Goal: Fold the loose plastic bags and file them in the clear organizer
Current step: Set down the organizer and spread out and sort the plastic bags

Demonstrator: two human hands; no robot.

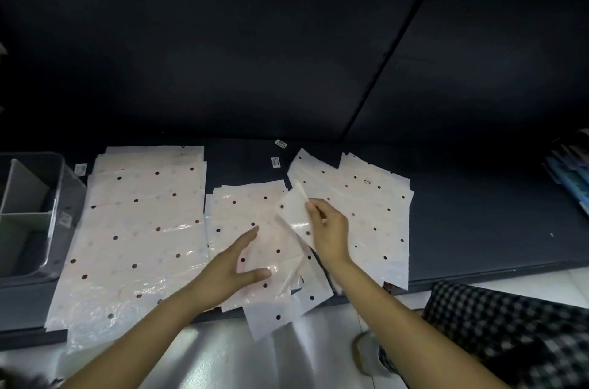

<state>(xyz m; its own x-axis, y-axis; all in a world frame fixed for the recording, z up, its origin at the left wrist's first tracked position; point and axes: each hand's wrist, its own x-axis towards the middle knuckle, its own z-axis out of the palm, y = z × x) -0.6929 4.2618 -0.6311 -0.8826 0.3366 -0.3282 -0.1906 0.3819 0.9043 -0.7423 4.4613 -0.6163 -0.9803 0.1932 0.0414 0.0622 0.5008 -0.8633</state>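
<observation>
Two hands work the top dotted bag (280, 261) of the middle pile: the flat, spread left hand (236, 264) should pin it while the right hand (328, 229), pinching its lifted edge, folds it over squarely toward the clear organizer (54, 197) at far left.

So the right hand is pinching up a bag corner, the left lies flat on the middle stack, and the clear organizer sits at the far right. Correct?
Not quite: in the head view the clear organizer sits at the far left. The hands are as you said.
</observation>
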